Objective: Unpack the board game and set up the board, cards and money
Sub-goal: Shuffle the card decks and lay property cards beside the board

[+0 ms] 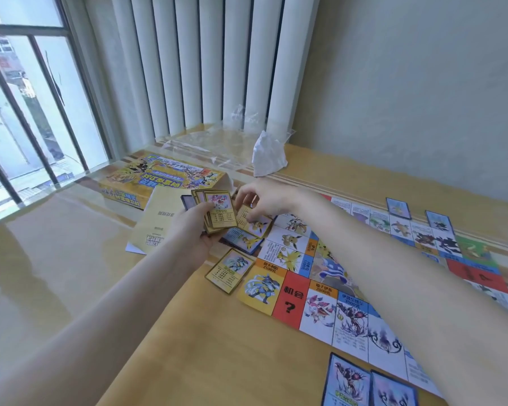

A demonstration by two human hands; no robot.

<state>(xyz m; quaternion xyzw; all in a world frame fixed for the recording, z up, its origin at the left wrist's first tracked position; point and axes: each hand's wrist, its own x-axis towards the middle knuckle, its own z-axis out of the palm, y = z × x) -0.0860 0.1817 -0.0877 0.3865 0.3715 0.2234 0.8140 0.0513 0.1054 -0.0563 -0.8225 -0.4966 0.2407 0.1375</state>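
From the head view, the game board [332, 291] is only partly visible: the right forearm crosses it, hiding much of its middle, and its right side runs out of the frame. Two blue-framed cards [367, 382] at the near edge are cut off by the bottom of the picture. The print on the cards is too small to read.

The board lies flat on the yellow table [217, 347], its squares showing cartoon creatures, prices and a red square with a question mark. The left hand [192, 230] grips a fanned stack of gold-bordered cards [217, 212] above the board's far left corner. The right hand [261, 200], fingers curled down, pinches a single card [254, 222] just beside the stack. One gold-bordered card [229, 269] lies face up just left of the board, and a small blue pile [242, 241] sits beyond it.

Farther left lie a yellow booklet [156, 221] and the game box [159, 177]; clear plastic wrap [217, 142] and a crumpled white bag [269, 155] sit by the radiator [203, 63]
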